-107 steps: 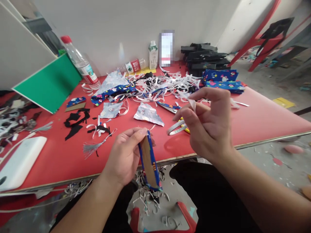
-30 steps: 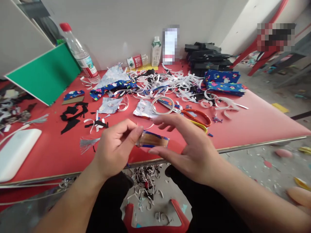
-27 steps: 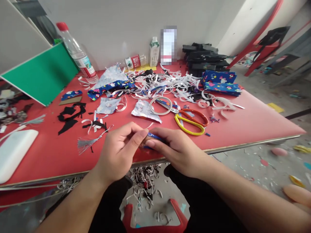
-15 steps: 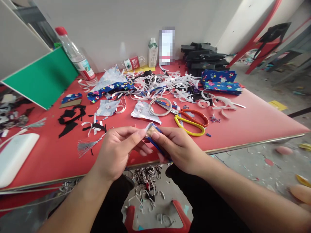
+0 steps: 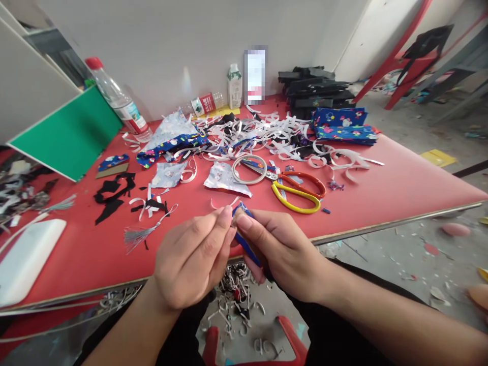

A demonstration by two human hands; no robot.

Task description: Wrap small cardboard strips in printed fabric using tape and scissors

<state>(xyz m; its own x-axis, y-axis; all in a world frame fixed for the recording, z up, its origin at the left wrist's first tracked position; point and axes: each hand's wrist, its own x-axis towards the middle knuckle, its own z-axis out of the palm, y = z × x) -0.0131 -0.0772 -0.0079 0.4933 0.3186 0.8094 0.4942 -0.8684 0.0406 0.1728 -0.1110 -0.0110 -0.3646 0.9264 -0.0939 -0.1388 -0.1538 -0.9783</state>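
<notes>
Two hands meet over the near edge of the table, both at one blue-edged strip. The right hand is clamped on it: the thumb presses flat on its brown face near the upper end, and curled fingers back it from below, one fingertip showing past the lower edge. The left hand turns its back to the camera, fingers lying close together with their tips at the strip's upper end; whether they pinch it cannot be told. The strip slants from that end down toward the right palm, which hides part of it. Half a second ago the left fingers were spread beneath the strip, with the thumb at its end; now they are drawn together. In the earliest frame the left hand alone held the strip hanging, while the right hand was raised well apart with the tape. Now the tape lies on the table, partly over the blades of the scissors, beyond the hands.
</notes>
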